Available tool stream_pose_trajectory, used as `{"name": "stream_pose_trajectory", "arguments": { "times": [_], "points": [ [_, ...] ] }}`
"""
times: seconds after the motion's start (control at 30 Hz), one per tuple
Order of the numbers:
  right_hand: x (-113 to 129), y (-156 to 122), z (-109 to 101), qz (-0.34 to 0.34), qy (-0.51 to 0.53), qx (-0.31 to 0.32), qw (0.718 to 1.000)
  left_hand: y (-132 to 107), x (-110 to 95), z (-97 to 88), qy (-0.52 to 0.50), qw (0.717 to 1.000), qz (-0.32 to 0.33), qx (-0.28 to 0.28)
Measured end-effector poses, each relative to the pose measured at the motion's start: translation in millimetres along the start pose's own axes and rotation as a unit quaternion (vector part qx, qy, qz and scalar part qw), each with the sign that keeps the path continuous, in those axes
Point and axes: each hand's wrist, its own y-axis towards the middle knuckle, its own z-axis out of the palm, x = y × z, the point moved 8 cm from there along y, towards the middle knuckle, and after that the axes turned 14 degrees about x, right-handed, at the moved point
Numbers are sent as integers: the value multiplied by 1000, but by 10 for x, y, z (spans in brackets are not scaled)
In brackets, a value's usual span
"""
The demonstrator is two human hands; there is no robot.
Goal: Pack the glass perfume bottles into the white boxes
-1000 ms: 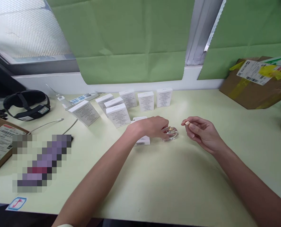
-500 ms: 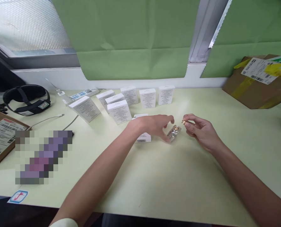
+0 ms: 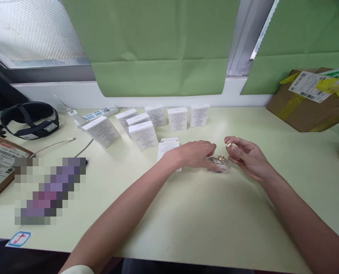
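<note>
Step in hand: as I read it, bottle work with the cap off; the two parts sit near each other, not touching.
Bottle: one clear glass perfume bottle (image 3: 224, 166), just right of centre frame, gold neck (image 3: 221, 157) uncovered.
Cap: one small gold cap (image 3: 230, 145), right of centre, just above the bottle.
Left hand (image 3: 196, 154): thumb and fingers about the bottle's left side; blurred there, so I can't tell whether they are closed on it.
Right hand (image 3: 245, 158): thumb and fingertips pinched together on the cap.
Next move calls for: in my judgement, a steady left hand and fine fingertip control; the cap is small and the glass probably slick.
White cartons (image 3: 143, 136): I count eight; seven standing across upper centre, the eighth (image 3: 168, 147) beside the left forearm, partly hidden.
Cardboard boxes (image 3: 309, 102): one at upper right, one at left edge, part of another at right edge.
Headset (image 3: 34, 130): one, upper left.
Power strip (image 3: 102, 113): one, right of the headset.
Card (image 3: 19, 239): one, red-marked, at lower left.
</note>
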Motion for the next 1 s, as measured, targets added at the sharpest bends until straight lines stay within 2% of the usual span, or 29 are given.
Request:
{"name": "stream_pose_trajectory", "arguments": {
  "times": [0.1,0.3,0.57,0.83,1.0],
  "points": [
    [27,5,-36,-6,-50,6,999,46,-63,59,11,1000,-17,-3],
    [102,-26,-78,-9,-163,11,986,114,-104,118,0,1000,-1,-2],
    [145,-39,-4,-2,-196,30,980,105,-117,127,-1,1000,11,2],
    [246,-58,51,-38,-273,26,961,86,-133,112,11,1000,10,0],
    [235,-47,28,-57,-281,0,958,86,-76,52,27,999,-2,-30]
  ]
}}
